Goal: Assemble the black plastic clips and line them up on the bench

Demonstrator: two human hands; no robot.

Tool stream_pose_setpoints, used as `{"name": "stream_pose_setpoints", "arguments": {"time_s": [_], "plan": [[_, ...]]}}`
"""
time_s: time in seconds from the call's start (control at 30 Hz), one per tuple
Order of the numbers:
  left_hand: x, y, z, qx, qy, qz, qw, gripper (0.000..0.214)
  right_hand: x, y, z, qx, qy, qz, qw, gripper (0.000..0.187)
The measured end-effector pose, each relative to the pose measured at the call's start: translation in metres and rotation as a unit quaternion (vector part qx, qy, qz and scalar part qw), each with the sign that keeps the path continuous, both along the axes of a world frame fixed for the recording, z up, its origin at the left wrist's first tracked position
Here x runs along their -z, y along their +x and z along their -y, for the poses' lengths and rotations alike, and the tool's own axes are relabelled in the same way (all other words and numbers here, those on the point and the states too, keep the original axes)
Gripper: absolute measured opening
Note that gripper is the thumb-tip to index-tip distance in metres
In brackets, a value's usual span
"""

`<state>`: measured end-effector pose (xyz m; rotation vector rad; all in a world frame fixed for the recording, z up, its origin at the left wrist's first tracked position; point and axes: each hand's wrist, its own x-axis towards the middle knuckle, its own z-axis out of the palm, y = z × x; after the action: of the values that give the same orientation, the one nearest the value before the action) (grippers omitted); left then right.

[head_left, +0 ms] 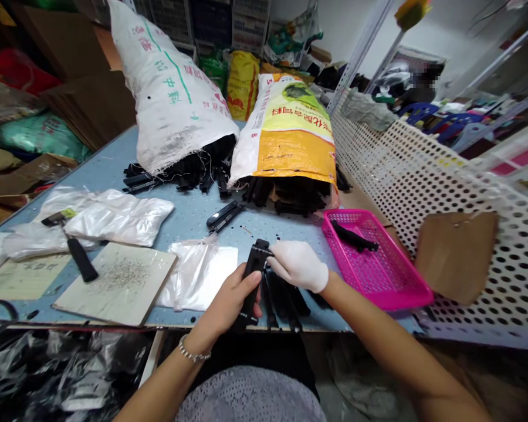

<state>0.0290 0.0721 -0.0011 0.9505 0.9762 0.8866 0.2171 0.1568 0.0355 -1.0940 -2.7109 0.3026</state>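
My left hand [229, 305] is wrapped around a long black plastic piece [251, 275] held upright over the table's front edge. My right hand [298, 265], in a white glove, pinches the top end of that same piece, fingers closed on it. Just below the hands lie several more black pieces [286, 302] in a loose pile. A pink plastic basket [378, 287] to the right holds one black piece [354, 237].
Two woven sacks [171, 88] [290, 129] lie at the back, spilling black parts. Clear plastic bags [118, 217], a hammer [77, 252], a board with small pins [118, 281] sit left. A white perforated panel [422, 170] walls the right side.
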Motion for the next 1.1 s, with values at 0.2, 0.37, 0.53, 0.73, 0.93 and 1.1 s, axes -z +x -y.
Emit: {"name": "stream_pose_setpoints", "arguments": {"time_s": [0.2, 0.37, 0.53, 0.73, 0.93, 1.1], "plan": [[0.012, 0.007, -0.01, -0.07, -0.059, 0.048, 0.995, 0.048, 0.014, -0.008, 0.014, 0.058, -0.272, -0.19, 0.942, 0.052], [0.019, 0.0, -0.01, -0.12, -0.029, 0.014, 0.992, 0.048, 0.015, -0.022, 0.067, -0.067, -0.106, 0.003, 0.992, 0.036], [0.034, 0.012, 0.006, -0.14, -0.056, 0.017, 0.988, 0.05, 0.031, -0.03, 0.097, -0.029, -0.106, 0.076, 0.991, 0.039], [0.078, 0.009, 0.001, -0.207, -0.023, -0.076, 0.975, 0.076, 0.048, 0.013, 0.071, 0.108, -0.114, -0.044, 0.987, 0.026], [0.107, 0.051, -0.01, -0.201, 0.15, -0.239, 0.938, 0.049, 0.049, -0.001, -0.011, 0.148, -0.031, -0.065, 0.986, 0.025], [0.114, 0.083, -0.012, -0.18, 0.212, -0.282, 0.918, 0.052, 0.047, -0.091, -0.097, 0.04, 0.003, -0.012, 0.999, 0.049]]}}
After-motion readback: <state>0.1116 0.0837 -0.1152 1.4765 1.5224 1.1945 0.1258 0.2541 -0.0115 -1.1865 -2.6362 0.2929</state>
